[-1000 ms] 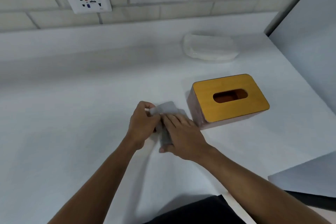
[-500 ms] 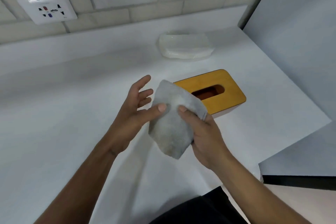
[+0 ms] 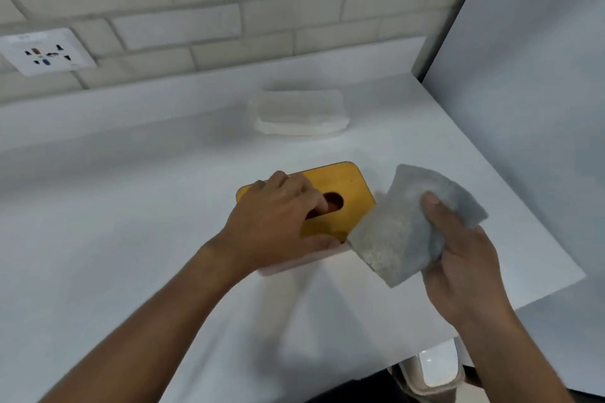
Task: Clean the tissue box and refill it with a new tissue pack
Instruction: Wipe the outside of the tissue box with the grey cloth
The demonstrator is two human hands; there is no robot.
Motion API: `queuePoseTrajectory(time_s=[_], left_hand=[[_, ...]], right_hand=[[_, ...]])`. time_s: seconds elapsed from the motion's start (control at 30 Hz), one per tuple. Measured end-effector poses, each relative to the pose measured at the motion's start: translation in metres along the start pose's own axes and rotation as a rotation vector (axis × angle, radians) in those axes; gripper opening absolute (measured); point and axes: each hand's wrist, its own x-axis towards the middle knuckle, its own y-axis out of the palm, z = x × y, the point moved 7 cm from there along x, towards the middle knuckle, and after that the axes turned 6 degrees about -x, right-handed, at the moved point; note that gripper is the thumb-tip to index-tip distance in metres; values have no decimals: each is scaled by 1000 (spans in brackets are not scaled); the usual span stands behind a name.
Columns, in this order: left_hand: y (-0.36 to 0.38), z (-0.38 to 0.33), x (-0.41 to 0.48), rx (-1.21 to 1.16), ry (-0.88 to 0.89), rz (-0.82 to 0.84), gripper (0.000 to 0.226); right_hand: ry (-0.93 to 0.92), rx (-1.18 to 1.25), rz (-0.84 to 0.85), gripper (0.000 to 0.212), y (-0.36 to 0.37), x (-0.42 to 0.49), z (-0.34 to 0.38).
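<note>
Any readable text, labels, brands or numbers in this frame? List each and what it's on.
No legible text anywhere.
Wall socket plate: faint mark along its top edge, too blurred to read.
Tissue box: no print visible.
Tissue pack: no print visible.
Grey cloth: no print visible.

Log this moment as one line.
left hand: grips tissue box | right hand: holds grey cloth | tissue pack: by wall, untouched
</note>
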Motion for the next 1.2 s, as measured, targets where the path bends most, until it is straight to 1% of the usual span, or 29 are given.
queuePoseTrajectory(time_s=[0.07, 0.1, 0.17, 0.23, 0.3, 0.37, 0.43, 0.47, 0.53, 0.63, 0.67, 0.73, 0.83, 0.9, 0.97, 1.03, 1.13, 1.2], left_hand=[[19, -8, 13, 183, -47, 104, 84], [27, -12, 17, 222, -79, 122, 87], [39, -18, 24, 230, -137, 122, 83], [47, -22, 29, 181, -195, 132, 80], [48, -22, 39, 146, -231, 149, 75], [44, -20, 52, 115, -251, 149, 72], [39, -15, 61, 85, -287, 130, 73], [36, -12, 63, 52, -329, 102, 74], [33, -7, 67, -89, -452, 12, 72], [35, -5, 75, -290, -574, -86, 58], [37, -5, 78, -352, -591, -100, 51], [37, -5, 78, -454, -599, -140, 42], [20, 0, 69, -637, -550, -275, 38], [6, 8, 58, -880, -511, -359, 42], [-8, 16, 45, -1084, -492, -404, 53], [-17, 23, 31, -1129, -493, -445, 63], [-26, 36, 9, -1070, -539, -513, 80], [-29, 46, -5, -1063, -560, -508, 86]], right_hand=[[5, -23, -33, 38, -23, 14, 8], [14, -28, -40, 37, -32, 20, 10], [20, -57, -32, 33, -44, 30, 13], [13, -113, -2, 31, -49, 37, 15], [-7, -184, 65, 28, -46, 41, 15], [-18, -248, 137, 29, -39, 43, 13], [-15, -290, 197, 33, -31, 44, 9], [-17, -305, 214, 34, -28, 45, 8], [-27, -329, 213, 39, -25, 46, 7], [-29, -356, 177, 64, -27, 47, 6], [-28, -361, 166, 67, -29, 48, 6], [-37, -351, 149, 69, -32, 49, 9], [-70, -305, 111, 67, -40, 49, 16], [-98, -267, 101, 60, -41, 47, 22], [-113, -235, 92, 46, -38, 48, 26], [-126, -225, 87, 39, -30, 49, 27], [-133, -232, 114, 34, -12, 48, 24], [-125, -239, 138, 35, 1, 44, 20]])
